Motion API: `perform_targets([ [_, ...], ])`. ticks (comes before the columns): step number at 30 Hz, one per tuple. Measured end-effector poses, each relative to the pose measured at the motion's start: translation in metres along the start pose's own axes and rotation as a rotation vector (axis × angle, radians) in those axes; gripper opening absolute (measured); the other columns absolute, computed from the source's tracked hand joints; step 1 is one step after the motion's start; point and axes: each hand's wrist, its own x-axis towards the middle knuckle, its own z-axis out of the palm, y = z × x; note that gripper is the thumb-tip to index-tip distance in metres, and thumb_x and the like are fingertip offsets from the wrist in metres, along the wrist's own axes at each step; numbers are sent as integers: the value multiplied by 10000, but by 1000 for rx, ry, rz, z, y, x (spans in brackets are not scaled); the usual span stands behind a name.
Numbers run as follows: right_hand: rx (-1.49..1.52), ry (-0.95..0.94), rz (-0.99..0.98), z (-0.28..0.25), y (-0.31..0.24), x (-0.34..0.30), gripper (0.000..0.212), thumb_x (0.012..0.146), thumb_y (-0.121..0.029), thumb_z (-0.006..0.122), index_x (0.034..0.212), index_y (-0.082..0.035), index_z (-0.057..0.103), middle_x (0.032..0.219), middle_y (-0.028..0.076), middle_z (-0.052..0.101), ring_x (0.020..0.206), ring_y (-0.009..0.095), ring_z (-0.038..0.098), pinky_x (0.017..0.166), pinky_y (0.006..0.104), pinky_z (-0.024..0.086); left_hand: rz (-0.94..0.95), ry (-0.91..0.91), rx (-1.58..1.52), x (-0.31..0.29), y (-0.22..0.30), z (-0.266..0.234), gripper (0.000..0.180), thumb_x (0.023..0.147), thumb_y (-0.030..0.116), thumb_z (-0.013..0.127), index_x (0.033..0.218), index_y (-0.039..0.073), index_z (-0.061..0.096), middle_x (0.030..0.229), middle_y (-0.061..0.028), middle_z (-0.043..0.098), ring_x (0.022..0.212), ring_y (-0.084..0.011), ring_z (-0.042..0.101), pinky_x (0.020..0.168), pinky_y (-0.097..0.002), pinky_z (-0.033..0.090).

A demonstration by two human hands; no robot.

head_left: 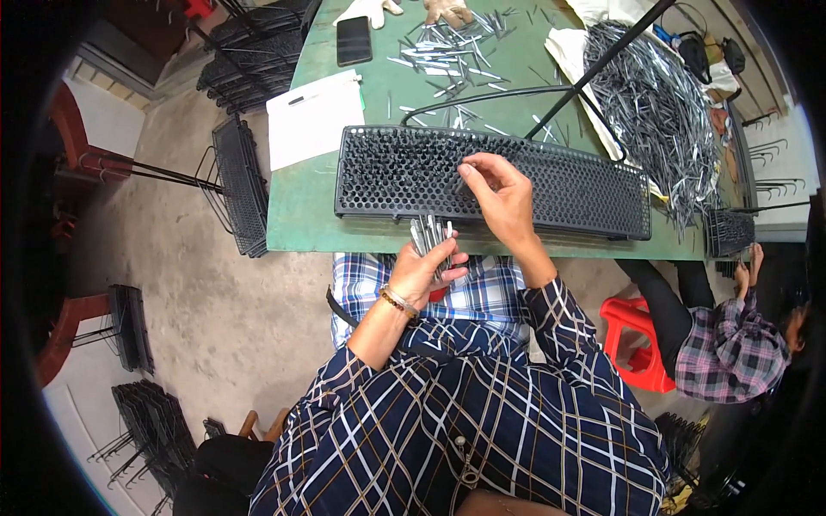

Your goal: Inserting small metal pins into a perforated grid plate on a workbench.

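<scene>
My left hand [420, 268] is closed round a bunch of slim grey metal rods [429, 230], their ends fanned out just off the table's near edge. Above the black perforated rack [568, 185], my right hand [503, 196] is closed in a pinch, thumb and forefinger together near the holes. Whatever sits between those fingertips is too small to make out. Left of my right hand the rack's holes look filled with dark upright pieces. The right half shows mostly bare holes. A long black metal handle [594, 73] rises from the rack toward the upper right.
Loose rods [447, 53] lie scattered on the green table [301, 206], beyond the rack. A large heap of rods [654, 112] fills a white sack at right. Paper [317, 116] and a phone [354, 41] lie at left. A person [731, 344] works at right beside a red stool [632, 344].
</scene>
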Motion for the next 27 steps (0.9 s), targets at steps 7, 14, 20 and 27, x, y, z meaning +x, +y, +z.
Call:
perform_targets([
  [7, -221, -24, -210, 10, 6, 3, 138, 823, -100, 657, 925, -8, 654, 794, 48, 651, 661, 87, 589, 588, 228, 465, 15, 2, -43, 1, -1, -3, 231, 853, 82, 614, 1059, -11, 564, 913, -78, 584, 789, -202, 636, 653, -305, 588],
  [14, -307, -34, -317, 11, 3, 3, 116, 808, -104, 654, 895, -27, 643, 837, 95, 657, 687, 211, 646, 568, 287, 510, -7, -2, -54, 1, 0, -1, 229, 844, 68, 611, 1051, -16, 565, 916, -85, 592, 795, -207, 640, 664, -293, 585],
  [20, -371, -17, -431, 12, 6, 2, 110, 797, -93, 657, 880, -24, 635, 833, 101, 653, 701, 250, 638, 593, 317, 502, -12, 11, -46, 2, 1, -2, 217, 834, 61, 617, 1035, -6, 570, 902, -79, 598, 792, -193, 642, 655, -282, 585],
  [27, -394, -3, -467, 13, 12, 3, 125, 798, -60, 665, 911, -11, 643, 827, 96, 654, 672, 170, 635, 588, 263, 501, -24, 15, -13, 0, 4, 0, 177, 836, 37, 612, 1005, 4, 574, 892, -72, 612, 795, -189, 652, 661, -276, 588],
])
